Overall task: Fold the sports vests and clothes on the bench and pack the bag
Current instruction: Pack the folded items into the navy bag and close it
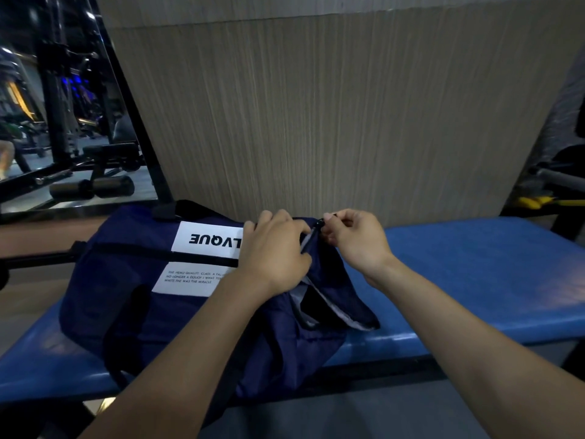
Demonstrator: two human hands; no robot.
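Observation:
A navy sports bag [133, 299] with a white printed panel lies on the blue padded bench [468, 274]. Its zip opening runs along the right end and gapes near me, showing grey lining and something dark inside. My left hand [272, 248] grips the bag's fabric beside the zip. My right hand [354, 239] pinches the black zip pull [320, 224] at the far end of the opening. No loose vests or clothes show on the bench.
A ribbed beige wall panel [332, 115] stands right behind the bench. A black metal frame leg [158, 172] and gym machines with foam rollers [91, 186] are at the left. A yellow item [535, 201] lies at the far right.

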